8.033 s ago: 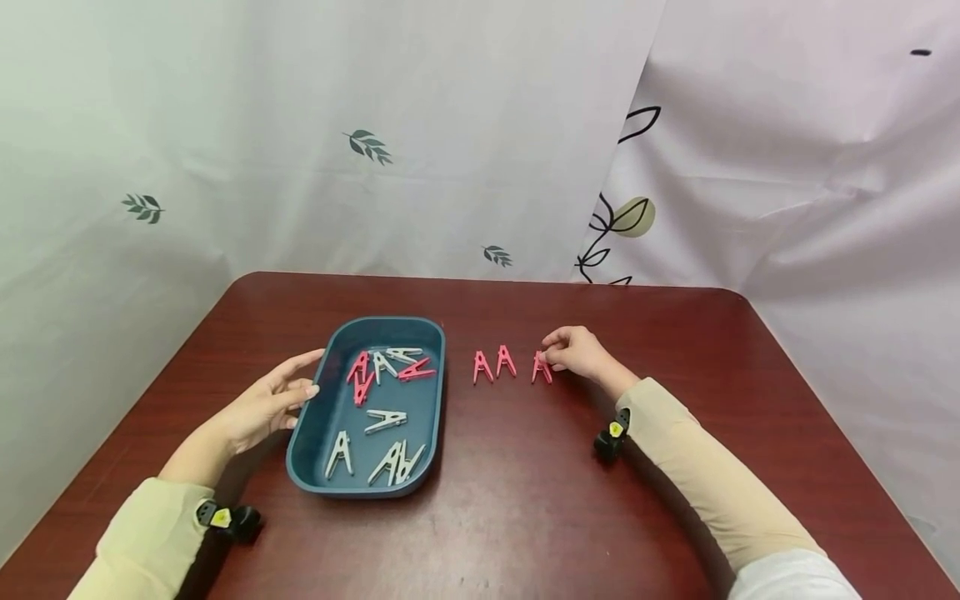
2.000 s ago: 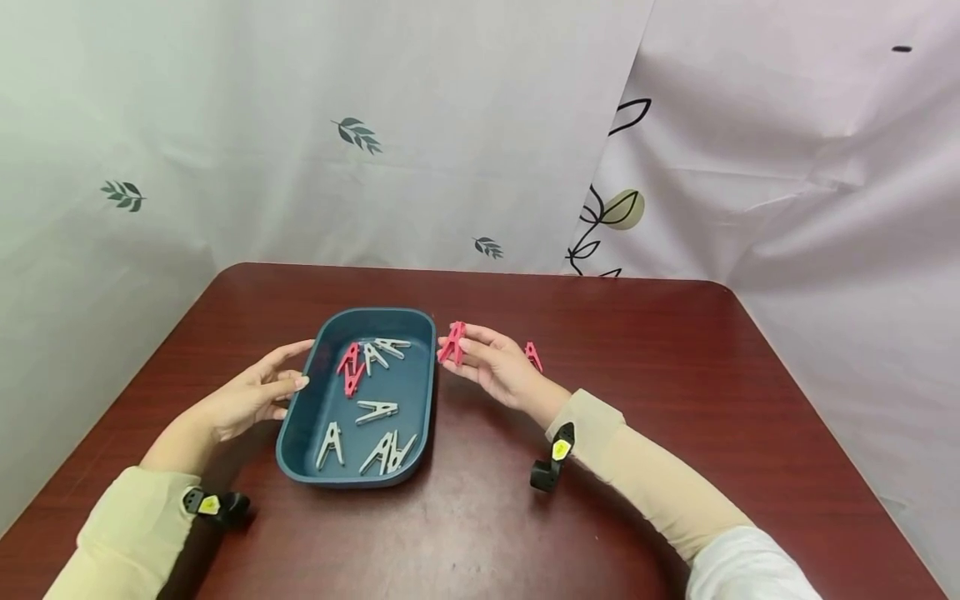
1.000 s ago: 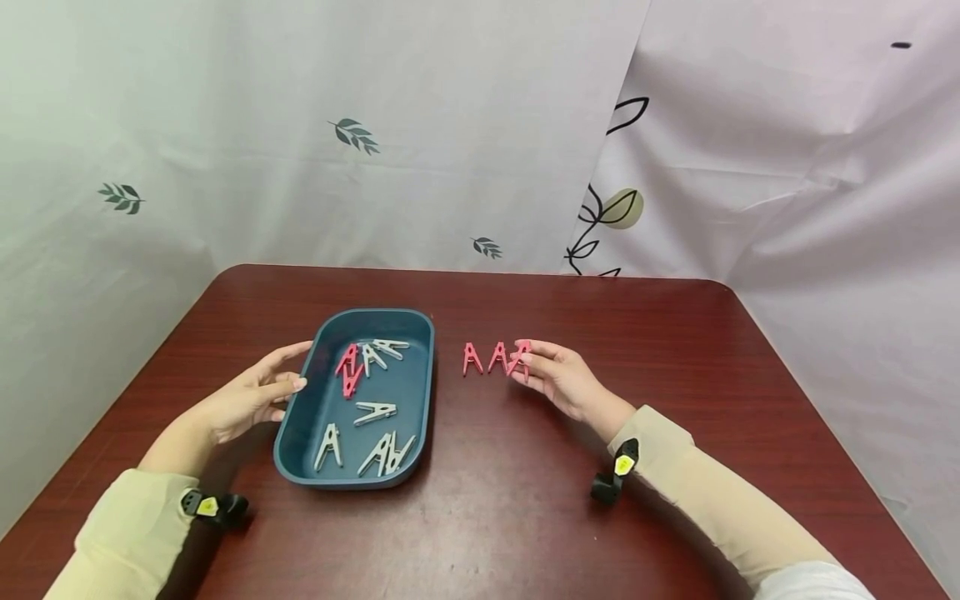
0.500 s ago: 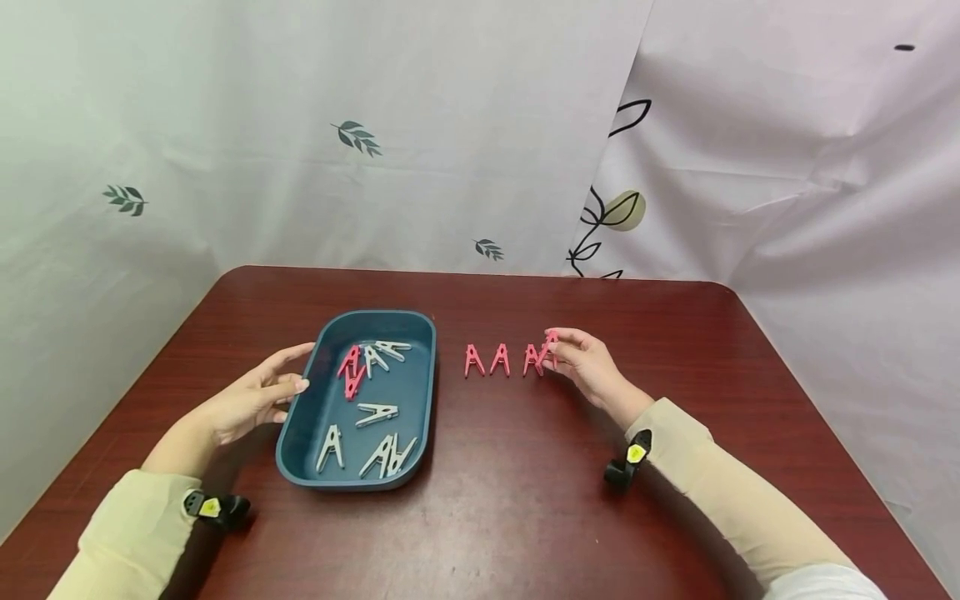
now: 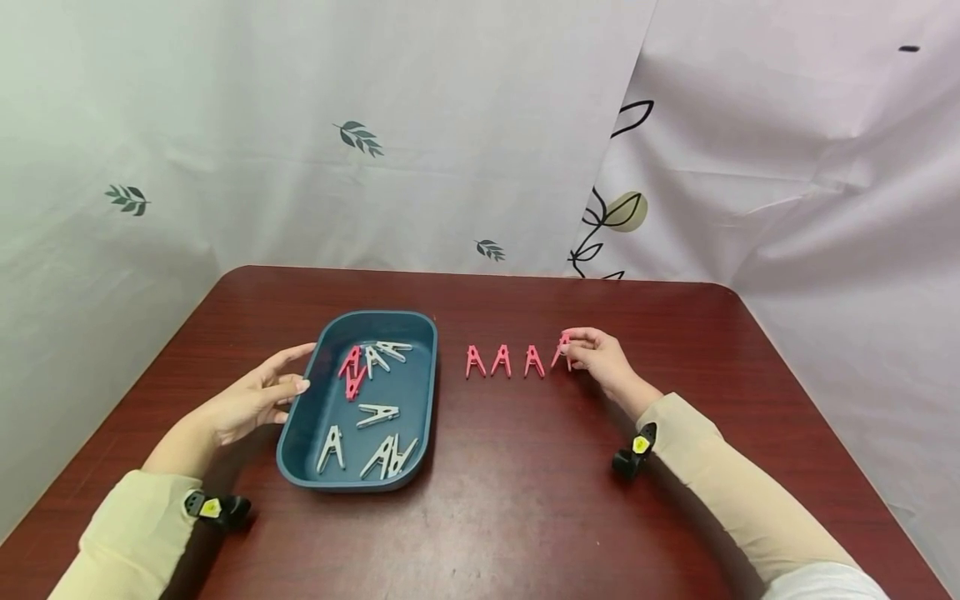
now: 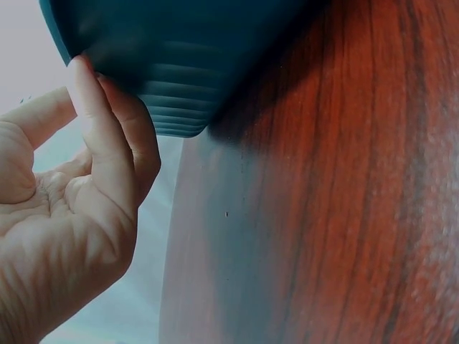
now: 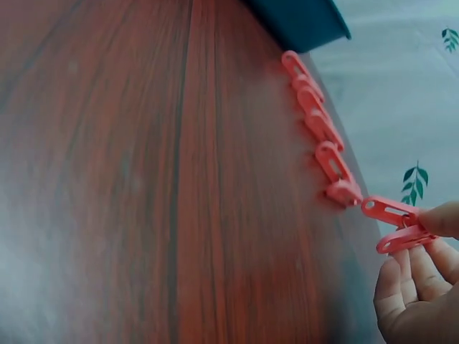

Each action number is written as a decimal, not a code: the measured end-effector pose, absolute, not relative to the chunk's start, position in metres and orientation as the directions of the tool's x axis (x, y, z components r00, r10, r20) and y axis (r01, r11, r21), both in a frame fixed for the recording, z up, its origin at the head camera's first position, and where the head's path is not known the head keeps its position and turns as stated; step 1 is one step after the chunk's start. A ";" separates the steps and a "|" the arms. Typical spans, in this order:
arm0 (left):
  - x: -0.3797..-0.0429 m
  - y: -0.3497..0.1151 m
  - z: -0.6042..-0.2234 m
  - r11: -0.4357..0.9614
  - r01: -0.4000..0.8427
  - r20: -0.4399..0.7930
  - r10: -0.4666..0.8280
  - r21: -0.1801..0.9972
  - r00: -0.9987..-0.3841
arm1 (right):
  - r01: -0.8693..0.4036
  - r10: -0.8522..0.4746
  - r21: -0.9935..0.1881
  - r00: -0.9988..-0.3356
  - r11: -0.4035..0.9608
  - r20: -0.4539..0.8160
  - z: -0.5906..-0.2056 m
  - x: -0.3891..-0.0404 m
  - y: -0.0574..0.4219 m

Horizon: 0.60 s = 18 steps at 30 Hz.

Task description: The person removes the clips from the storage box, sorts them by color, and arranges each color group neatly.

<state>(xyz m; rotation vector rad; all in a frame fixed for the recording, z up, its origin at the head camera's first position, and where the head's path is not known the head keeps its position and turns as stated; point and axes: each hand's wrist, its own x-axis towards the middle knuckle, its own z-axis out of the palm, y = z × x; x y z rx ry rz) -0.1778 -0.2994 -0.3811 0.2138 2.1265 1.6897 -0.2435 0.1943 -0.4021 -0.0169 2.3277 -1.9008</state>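
My right hand (image 5: 603, 360) pinches a red clothespin (image 5: 564, 350) between thumb and fingers, at the right end of a row. Three more red clothespins stand in that row: the left one (image 5: 475, 362), the middle one (image 5: 502, 361) and the right one (image 5: 533, 362). In the right wrist view, the held clothespin (image 7: 391, 211) is close to the row's near end. My left hand (image 5: 251, 400) holds the left rim of a blue tray (image 5: 432, 400); in the left wrist view its fingers lie against the outer wall. Inside the tray are two red clothespins (image 5: 355, 383) and several white clothespins (image 5: 378, 414).
The dark red-brown wooden table (image 5: 517, 517) carries the tray and the row. A pale cloth (image 5: 465, 125) with leaf prints hangs behind the table's far edge. Each wrist wears a small black camera, such as the right one (image 5: 633, 454).
Two red clothespins from the tray's upper right have come out since the oldest frame. The right hand, lately beside the tray, has moved right along the row with one. The left hand stays put.
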 end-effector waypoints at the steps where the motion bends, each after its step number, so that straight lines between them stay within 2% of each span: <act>1: -0.178 -0.300 -0.381 0.251 -0.134 -0.223 0.369 0.959 -0.902 | 0.074 -0.095 -0.973 -0.991 0.219 -0.096 -0.403 -0.244 0.196; 10: -0.179 -0.300 -0.383 0.238 -0.137 -0.221 0.374 0.961 -0.901 | 0.074 -0.172 -0.965 -0.978 0.252 -0.120 -0.407 -0.246 0.202; 18: -0.179 -0.301 -0.384 0.228 -0.133 -0.214 0.383 0.965 -0.899 | 0.102 -0.145 -0.949 -0.978 0.297 -0.150 -0.408 -0.249 0.198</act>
